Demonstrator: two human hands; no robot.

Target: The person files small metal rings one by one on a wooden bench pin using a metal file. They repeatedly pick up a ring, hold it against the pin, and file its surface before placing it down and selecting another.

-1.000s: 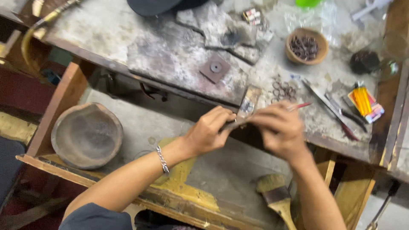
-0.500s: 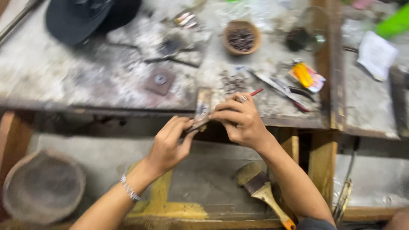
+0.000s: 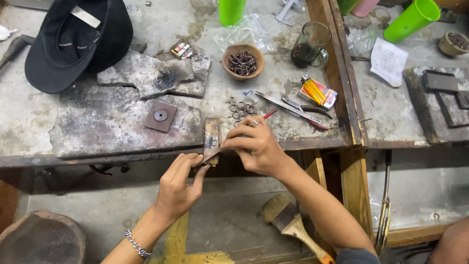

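Two bare hands meet at the front edge of a worn, stained workbench (image 3: 29, 122). They work against a small wooden peg (image 3: 212, 136) that juts out from the bench edge. The left hand (image 3: 180, 183) comes up from below, fingers curled, with thumb and forefinger pinched on something small at the peg's lower end; the piece itself is too small to tell. The right hand (image 3: 254, 146) sits just to the right of the peg, closed around a slim red-handled tool (image 3: 268, 115) whose red end pokes out above the knuckles, its working end hidden near the left fingertips. The two hands nearly touch at the peg.

Just above the right hand, a scatter of loose metal rings (image 3: 239, 107) lies on the bench, and farther back a small brown bowl (image 3: 243, 60) holds more rings. Tweezers and pliers (image 3: 293, 107) lie to the right of the rings. A black cap (image 3: 73, 44) rests at the back left, beside grey slabs of stone (image 3: 122, 122) carrying a square metal plate (image 3: 160, 116). A paintbrush (image 3: 293, 225) lies on the lower shelf beneath the right forearm
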